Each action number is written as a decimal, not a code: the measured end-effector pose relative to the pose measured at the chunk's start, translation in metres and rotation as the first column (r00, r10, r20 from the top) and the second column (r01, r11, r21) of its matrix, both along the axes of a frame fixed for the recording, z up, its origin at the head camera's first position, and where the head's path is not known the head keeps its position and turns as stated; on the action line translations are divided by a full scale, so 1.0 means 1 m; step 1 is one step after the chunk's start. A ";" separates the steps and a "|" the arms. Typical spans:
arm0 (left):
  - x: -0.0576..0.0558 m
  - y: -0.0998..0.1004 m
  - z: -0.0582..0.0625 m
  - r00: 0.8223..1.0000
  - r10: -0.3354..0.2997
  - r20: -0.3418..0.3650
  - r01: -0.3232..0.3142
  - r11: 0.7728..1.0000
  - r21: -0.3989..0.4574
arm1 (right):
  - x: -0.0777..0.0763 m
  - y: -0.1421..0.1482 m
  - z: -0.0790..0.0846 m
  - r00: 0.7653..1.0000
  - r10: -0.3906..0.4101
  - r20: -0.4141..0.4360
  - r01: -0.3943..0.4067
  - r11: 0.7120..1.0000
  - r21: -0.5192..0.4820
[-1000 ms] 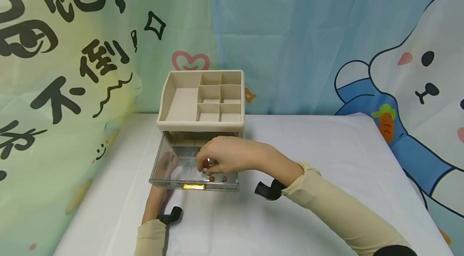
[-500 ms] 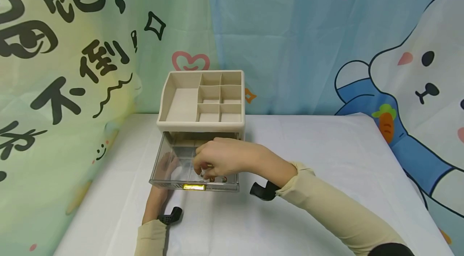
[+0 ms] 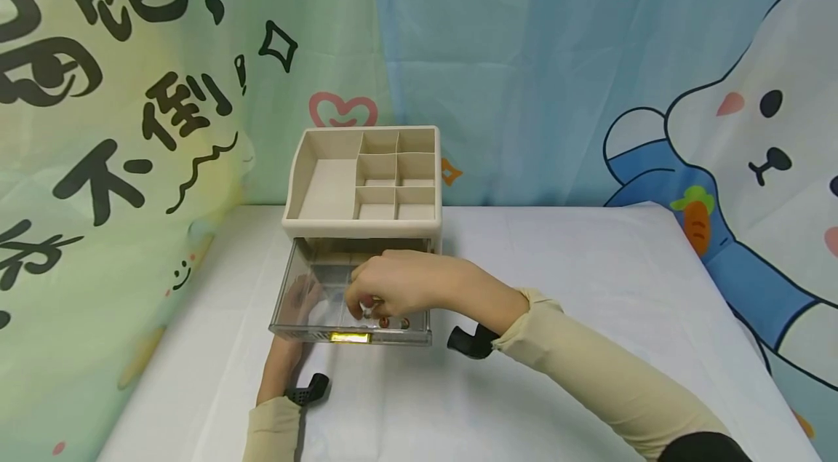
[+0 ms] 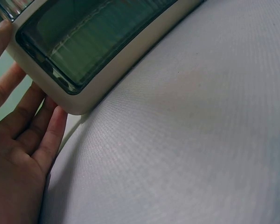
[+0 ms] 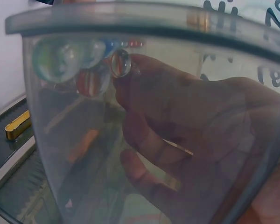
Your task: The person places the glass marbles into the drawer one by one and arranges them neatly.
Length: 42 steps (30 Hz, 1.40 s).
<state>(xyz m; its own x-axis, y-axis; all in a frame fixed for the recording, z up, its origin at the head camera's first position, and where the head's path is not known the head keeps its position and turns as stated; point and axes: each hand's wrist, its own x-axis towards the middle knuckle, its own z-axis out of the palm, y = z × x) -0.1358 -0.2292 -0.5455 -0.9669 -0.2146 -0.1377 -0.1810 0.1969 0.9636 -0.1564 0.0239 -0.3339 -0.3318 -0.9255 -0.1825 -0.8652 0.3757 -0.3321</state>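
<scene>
My right hand (image 3: 402,286) reaches down into the pulled-out clear drawer (image 3: 327,331). Its curled fingers pinch a clear marble (image 5: 121,63) with a reddish streak, seen through the drawer wall in the right wrist view. Right beside it lie a red-and-white marble (image 5: 92,81) and a greenish one (image 5: 56,60). Two brown-looking marbles sit near the drawer's front right in the head view. Low at the left, my left hand (image 4: 25,135) touches the side of the beige organizer (image 4: 107,65) with fairly straight fingers; the head view shows it only through the drawer.
The organizer's top has one large compartment (image 3: 330,182) and several small ones (image 3: 415,171). It stands on a white-covered table (image 3: 556,258) against a printed curtain (image 3: 497,69). A second drawer window lies lower on its front. The drawer has a yellow handle tab (image 3: 350,337).
My right hand has shifted slightly left and toward the drawer's front, staying inside it. The left hand and the organizer have kept their places.
</scene>
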 end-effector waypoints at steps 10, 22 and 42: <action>0.006 0.004 0.016 1.000 -0.025 -0.004 0.025 0.999 -0.021 | 0.000 -0.001 0.001 0.998 -0.003 0.067 0.000 0.999 0.037; 0.004 0.003 0.010 0.999 -0.024 -0.025 0.024 1.000 -0.012 | 0.002 0.003 0.003 0.999 -0.002 0.043 0.002 1.000 0.008; 0.004 0.006 0.013 0.999 -0.028 -0.023 0.028 1.000 0.004 | 0.024 0.022 0.000 0.980 -0.160 -0.122 0.110 0.936 -0.336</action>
